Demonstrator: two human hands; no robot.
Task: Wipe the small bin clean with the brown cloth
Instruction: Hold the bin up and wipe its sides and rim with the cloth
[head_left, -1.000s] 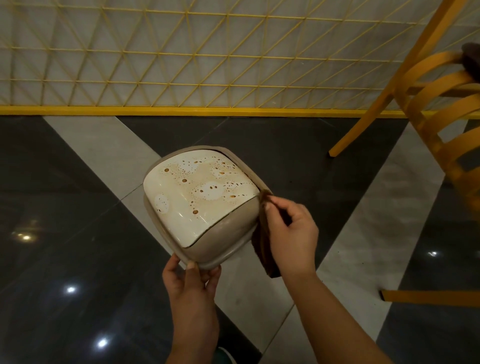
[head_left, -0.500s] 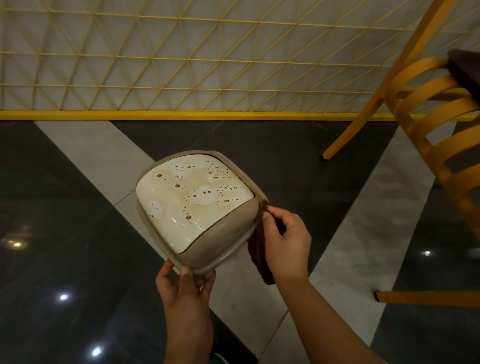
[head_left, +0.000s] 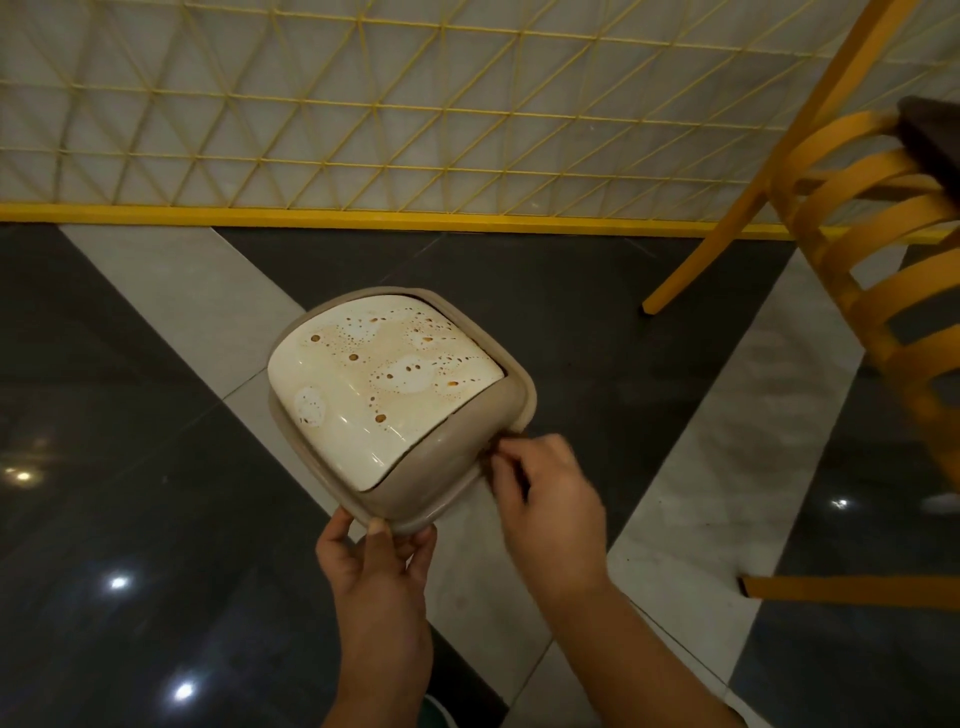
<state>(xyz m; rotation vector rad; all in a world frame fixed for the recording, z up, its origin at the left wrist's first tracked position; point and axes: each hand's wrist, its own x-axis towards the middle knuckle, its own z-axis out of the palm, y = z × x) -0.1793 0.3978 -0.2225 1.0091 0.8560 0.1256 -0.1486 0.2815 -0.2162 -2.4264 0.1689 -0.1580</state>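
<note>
**Bin in hand, lid stains not yet wiped**

At centre frame, held above the floor: the small bin (head_left: 400, 410), seen from above and tilted. Beige-grey body with a flared rim; cream swing lid (head_left: 384, 389) fills most of the top.

Lid condition: covered in brown spots and a pale brown wash, densest on the far and right parts. The near-left part looks cleaner and glossy, with one speckled patch. Judgement: the lid is still dirty, so most of the wiping is left. The grey shoulder on the near side shows no obvious marks.

Left hand (head_left: 376, 566): grips the near corner of the rim, thumb on top and fingers curled under. It carries the bin.

Right hand (head_left: 545, 499): at the near-right edge of the bin, fingers curled and pressed against the rim. The hand is motion-blurred. The brown cloth (head_left: 491, 460) shows only as a dark sliver between the fingertips and the bin's side; the hand appears to pinch it there, but most of the cloth is hidden. Judgement: the current step is working along the rim and side, not the lid.

Surroundings: dark polished floor (head_left: 130, 467) with pale diagonal bands. A yellow lattice screen (head_left: 363, 104) runs along the far side. A yellow slatted chair (head_left: 872, 249) stands at right, well apart from the bin.
</note>
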